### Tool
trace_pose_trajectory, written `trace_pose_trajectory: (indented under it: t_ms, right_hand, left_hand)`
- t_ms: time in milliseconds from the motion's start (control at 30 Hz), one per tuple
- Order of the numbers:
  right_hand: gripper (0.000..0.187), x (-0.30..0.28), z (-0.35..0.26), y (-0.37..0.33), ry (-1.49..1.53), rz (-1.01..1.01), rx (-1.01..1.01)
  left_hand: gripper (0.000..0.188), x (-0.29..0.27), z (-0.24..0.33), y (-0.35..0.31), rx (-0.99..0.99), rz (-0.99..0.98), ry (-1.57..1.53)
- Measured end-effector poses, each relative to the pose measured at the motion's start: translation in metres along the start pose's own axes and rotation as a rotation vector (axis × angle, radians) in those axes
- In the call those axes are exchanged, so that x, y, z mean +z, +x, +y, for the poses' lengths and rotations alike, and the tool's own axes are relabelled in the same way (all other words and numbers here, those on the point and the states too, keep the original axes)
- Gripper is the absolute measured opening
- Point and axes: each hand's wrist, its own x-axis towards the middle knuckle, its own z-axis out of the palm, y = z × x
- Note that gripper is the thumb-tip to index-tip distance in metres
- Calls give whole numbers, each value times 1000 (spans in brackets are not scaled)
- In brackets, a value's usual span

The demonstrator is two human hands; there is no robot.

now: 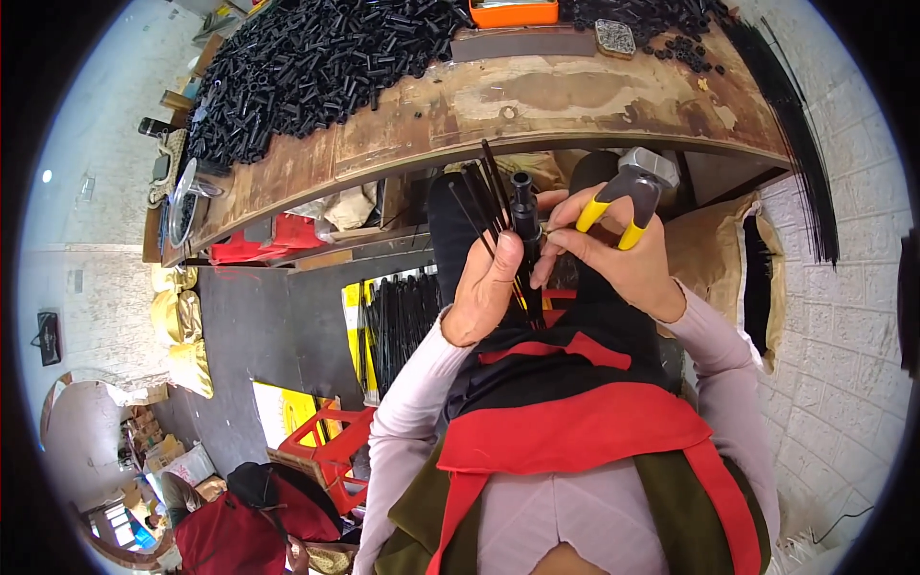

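My left hand (487, 280) is closed around a bundle of thin black rods (487, 182) and a thicker black tubular piece (524, 206) with a stepped end, all held above my lap. My right hand (623, 247) keeps a pair of pliers (634, 192) in its palm; they have dark handles with yellow ends and a grey metal head pointing away from me. The right thumb and forefinger meet in a pinch beside the tubular piece, next to the left fingertips. Whether something tiny sits in that pinch, I cannot make out.
A worn wooden bench (402, 134) spans the front, bearing a heap of short black tubes (316, 67), an orange box (515, 13) and a clear box of small metal parts (615, 38). Long black rods (810, 182) hang off its right end. A red stool (331, 446) and another person (240, 522) are lower left.
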Motion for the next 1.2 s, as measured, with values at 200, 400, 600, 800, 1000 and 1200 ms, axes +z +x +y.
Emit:
trace_pose_trajectory:
  t_ms: [200, 400, 600, 800, 1000, 1200]
  right_hand:
    - [16, 2, -4, 1, 86, 27, 64]
    - [17, -1, 7, 4, -72, -32, -99]
    - [18, 8, 8, 13, -158, -69, -210]
    - [15, 10, 12, 12, -186, -44, -122]
    - [15, 5, 17, 19, -228, -101, -146]
    - [9, 4, 19, 26, -214, -103, -243]
  left_hand:
    - [83, 1, -1, 2, -10, 4, 11]
    - [82, 1, 2, 4, -5, -17, 25]
    - [73, -8, 4, -4, 37, 23, 1]
    - [81, -12, 4, -2, 29, 0, -57]
    - [81, -18, 1, -3, 20, 1, -88]
    - [79, -14, 3, -3, 23, 45, -71]
